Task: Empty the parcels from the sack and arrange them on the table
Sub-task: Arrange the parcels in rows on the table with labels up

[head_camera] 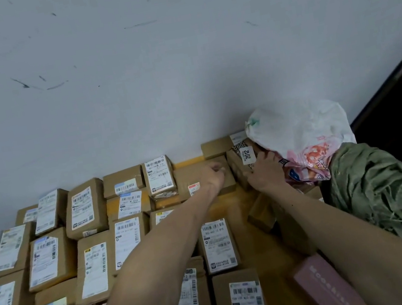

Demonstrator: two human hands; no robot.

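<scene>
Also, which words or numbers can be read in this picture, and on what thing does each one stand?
"2012": white sticker on the patterned box that the right hand holds.
Shipping labels on the brown parcels: barcodes and print, too blurred to read.
Pink box: pale lettering, too blurred to read.

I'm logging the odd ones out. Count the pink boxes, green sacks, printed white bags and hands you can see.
Pink box: 1
Green sack: 1
Printed white bag: 1
Hands: 2, the left hand and the right hand, which holds the 2012 box
Total: 5
</scene>
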